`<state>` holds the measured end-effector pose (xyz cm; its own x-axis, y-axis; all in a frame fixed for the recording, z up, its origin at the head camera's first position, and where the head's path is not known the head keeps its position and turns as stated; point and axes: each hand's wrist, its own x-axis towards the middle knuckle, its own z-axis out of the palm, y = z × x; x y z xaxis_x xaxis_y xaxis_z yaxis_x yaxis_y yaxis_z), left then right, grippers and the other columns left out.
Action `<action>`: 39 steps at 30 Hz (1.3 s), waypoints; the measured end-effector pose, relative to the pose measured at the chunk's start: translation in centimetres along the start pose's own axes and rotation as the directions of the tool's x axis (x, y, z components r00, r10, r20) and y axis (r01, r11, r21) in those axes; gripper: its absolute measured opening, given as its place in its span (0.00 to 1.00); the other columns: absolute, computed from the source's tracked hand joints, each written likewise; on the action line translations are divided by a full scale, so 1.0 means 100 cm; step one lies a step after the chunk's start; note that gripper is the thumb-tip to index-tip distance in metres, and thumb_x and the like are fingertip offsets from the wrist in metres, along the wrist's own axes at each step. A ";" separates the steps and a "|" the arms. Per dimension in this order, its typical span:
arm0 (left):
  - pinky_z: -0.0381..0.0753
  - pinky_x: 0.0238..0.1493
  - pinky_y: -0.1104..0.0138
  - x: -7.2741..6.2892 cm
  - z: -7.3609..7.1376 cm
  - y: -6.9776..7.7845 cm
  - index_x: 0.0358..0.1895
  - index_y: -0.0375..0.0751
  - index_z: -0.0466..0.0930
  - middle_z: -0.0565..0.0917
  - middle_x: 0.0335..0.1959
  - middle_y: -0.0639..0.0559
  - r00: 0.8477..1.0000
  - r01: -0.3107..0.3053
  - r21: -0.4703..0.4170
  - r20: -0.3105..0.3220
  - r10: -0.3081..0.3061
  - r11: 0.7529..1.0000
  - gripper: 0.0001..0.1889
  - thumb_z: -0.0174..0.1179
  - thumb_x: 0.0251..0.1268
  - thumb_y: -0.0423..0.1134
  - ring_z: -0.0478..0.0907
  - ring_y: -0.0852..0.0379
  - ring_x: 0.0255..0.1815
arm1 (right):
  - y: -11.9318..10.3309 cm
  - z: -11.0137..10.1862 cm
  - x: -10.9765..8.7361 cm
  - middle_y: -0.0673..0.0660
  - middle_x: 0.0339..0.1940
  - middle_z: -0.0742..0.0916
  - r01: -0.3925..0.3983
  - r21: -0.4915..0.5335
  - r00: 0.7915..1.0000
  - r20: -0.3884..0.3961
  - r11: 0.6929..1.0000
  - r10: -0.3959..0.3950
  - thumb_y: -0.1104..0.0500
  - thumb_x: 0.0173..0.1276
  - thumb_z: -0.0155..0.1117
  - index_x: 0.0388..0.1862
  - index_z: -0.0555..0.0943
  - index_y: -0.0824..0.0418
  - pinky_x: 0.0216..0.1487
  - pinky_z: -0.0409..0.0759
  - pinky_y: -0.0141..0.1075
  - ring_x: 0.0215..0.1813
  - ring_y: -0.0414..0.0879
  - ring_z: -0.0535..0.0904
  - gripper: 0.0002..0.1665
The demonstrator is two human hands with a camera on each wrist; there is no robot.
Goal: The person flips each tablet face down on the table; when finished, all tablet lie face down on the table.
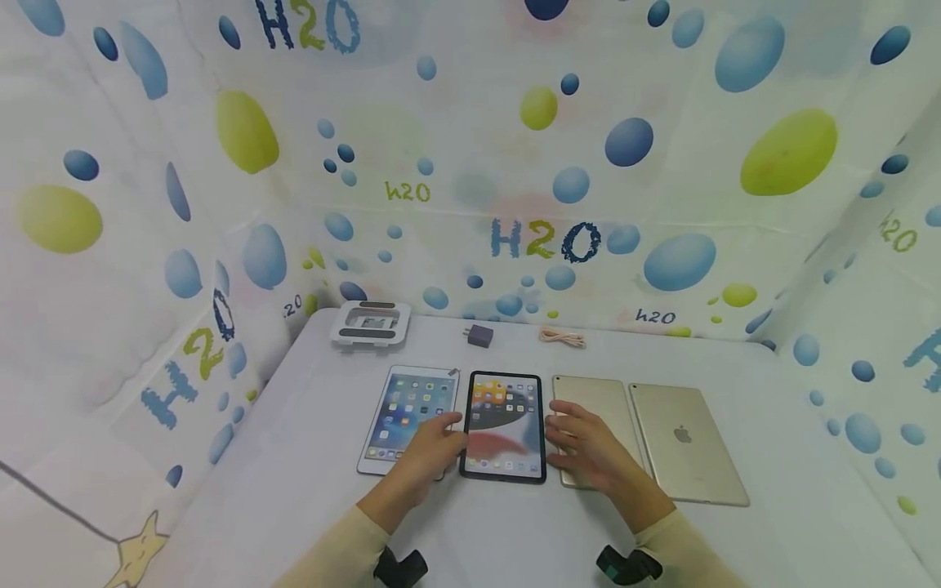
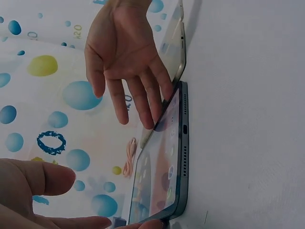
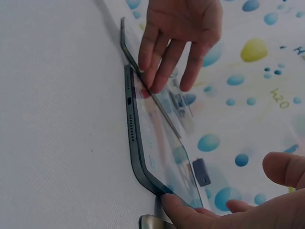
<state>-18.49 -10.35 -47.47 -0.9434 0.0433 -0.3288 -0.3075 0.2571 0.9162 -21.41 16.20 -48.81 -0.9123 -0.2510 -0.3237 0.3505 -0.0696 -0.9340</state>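
Note:
In the head view, a lit tablet with a black border (image 1: 506, 441) lies screen up on the white table. At its left edge is my left hand (image 1: 426, 453), thumb and fingers apart. My right hand (image 1: 588, 449) stands by the opposite edge, over part of a gold tablet (image 1: 595, 392). Both wrist views show the fingers fairly straight, with fingertips right at the sides of the dark-edged tablet (image 2: 162, 157). Beside my left hand lies a white-bordered tablet (image 1: 412, 400) with its screen lit, its lower right corner partly hidden by that hand.
Farther right, a second gold tablet (image 1: 694, 457) rests back up. Along the rear of the table are a white and grey stand-like frame (image 1: 403, 322), a dark plug charger (image 1: 480, 336) and a coiled pale cable (image 1: 562, 337). Printed cloth (image 1: 470, 106) surrounds the table.

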 end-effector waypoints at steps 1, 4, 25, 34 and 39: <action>0.78 0.61 0.43 0.001 0.000 0.000 0.76 0.34 0.64 0.77 0.64 0.31 1.000 0.005 -0.007 0.009 -0.005 1.000 0.33 0.57 0.68 0.39 0.80 0.36 0.58 | 0.000 0.001 0.000 0.71 0.73 0.70 0.000 -0.001 1.000 0.000 1.000 0.000 0.55 0.77 0.55 0.78 0.58 0.65 0.66 0.74 0.61 0.75 0.66 0.64 0.36; 0.76 0.63 0.43 0.003 -0.001 -0.001 0.78 0.36 0.61 0.71 0.68 0.28 0.999 0.021 -0.039 0.027 -0.020 0.999 0.35 0.57 0.68 0.39 0.80 0.34 0.59 | 0.001 0.004 0.000 0.73 0.74 0.69 0.004 -0.019 1.000 0.001 1.000 -0.003 0.56 0.77 0.55 0.79 0.57 0.65 0.66 0.74 0.62 0.76 0.68 0.62 0.37; 0.74 0.66 0.42 0.005 0.005 -0.007 0.80 0.40 0.57 0.78 0.62 0.36 0.991 -0.001 -0.100 0.131 0.014 0.995 0.40 0.62 0.65 0.40 0.75 0.39 0.62 | -0.004 0.011 0.000 0.52 0.42 0.88 0.071 0.142 0.998 -0.007 0.987 -0.070 0.64 0.76 0.51 0.74 0.60 0.75 0.45 0.80 0.33 0.44 0.43 0.82 0.31; 0.73 0.64 0.38 0.007 0.014 0.000 0.79 0.41 0.60 0.76 0.66 0.37 0.982 -0.027 -0.091 0.183 0.044 0.995 0.38 0.60 0.72 0.53 0.74 0.42 0.63 | -0.010 0.027 -0.002 0.52 0.47 0.88 0.163 0.122 0.985 0.031 0.979 -0.168 0.66 0.76 0.51 0.73 0.65 0.77 0.48 0.81 0.37 0.48 0.45 0.83 0.29; 0.74 0.63 0.38 0.005 0.015 0.003 0.78 0.41 0.64 0.73 0.71 0.36 0.982 -0.033 -0.065 0.185 0.044 0.997 0.38 0.57 0.73 0.58 0.73 0.39 0.66 | -0.010 0.034 -0.002 0.62 0.61 0.84 0.189 0.046 0.975 0.111 0.981 -0.193 0.62 0.77 0.53 0.78 0.63 0.67 0.53 0.82 0.40 0.52 0.47 0.82 0.32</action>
<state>-18.88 -8.80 -47.76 -0.9167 0.2328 -0.3246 -0.2838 0.1921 0.9394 -20.89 13.00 -47.27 -0.9336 -0.3381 -0.1185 0.1812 -0.1602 -0.9703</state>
